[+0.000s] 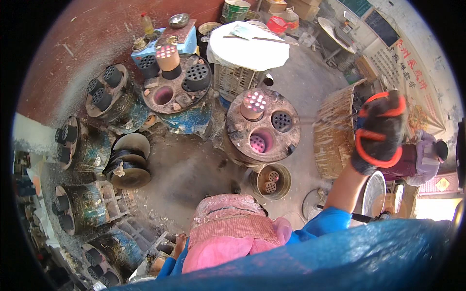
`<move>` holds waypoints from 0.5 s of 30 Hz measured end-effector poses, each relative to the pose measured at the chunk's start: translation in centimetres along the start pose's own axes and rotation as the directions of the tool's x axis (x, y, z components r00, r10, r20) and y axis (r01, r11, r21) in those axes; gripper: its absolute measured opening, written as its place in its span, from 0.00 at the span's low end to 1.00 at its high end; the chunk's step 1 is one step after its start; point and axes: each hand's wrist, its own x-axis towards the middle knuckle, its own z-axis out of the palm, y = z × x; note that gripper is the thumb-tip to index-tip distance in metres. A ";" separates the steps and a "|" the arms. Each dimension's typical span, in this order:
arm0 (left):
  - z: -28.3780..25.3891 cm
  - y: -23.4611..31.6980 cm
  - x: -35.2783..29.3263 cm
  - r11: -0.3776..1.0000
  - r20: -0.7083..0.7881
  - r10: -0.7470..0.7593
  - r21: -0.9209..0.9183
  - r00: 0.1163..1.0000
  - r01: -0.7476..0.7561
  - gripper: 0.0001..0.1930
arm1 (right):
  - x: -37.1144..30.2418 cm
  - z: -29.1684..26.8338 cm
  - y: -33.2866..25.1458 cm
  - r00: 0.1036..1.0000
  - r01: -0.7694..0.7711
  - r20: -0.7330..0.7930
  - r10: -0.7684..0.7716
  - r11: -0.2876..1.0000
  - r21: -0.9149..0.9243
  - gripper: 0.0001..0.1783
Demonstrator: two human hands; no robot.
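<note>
My right hand, in a black glove with orange trim, is raised at the right and closed round the handles of long thin metal tongs. Motion blurs the tongs, which reach left toward a round drum stove; I cannot tell whether their tips touch anything. On its top a glowing honeycomb coal briquette stands above one opening. A dark briquette sits in a second opening, and a pink-glowing briquette lies deep in the third. My left hand shows only partly, low beside my pink apron; its fingers are unclear.
Another drum stove at the back left carries dark and glowing briquettes. A bucket with spent briquettes stands before the near stove. A white-topped table is behind, a tall bin at right. Another person is at far right.
</note>
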 end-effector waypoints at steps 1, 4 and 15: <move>-0.6 -0.2 0.8 0.999 0.013 -0.032 0.001 0.999 0.032 0.14 | -2.3 0.2 0.7 0.992 -0.026 -0.124 0.021 0.999 -0.037 0.25; -1.3 2.7 2.4 0.992 0.044 -0.089 -0.084 0.995 0.092 0.13 | -7.1 0.7 4.8 0.983 -0.044 -0.180 0.048 0.999 0.023 0.30; -0.2 14.5 0.0 0.997 -0.056 -0.043 -0.065 0.997 0.040 0.10 | -13.9 0.2 13.0 0.851 -0.417 -0.339 0.400 0.908 0.024 0.32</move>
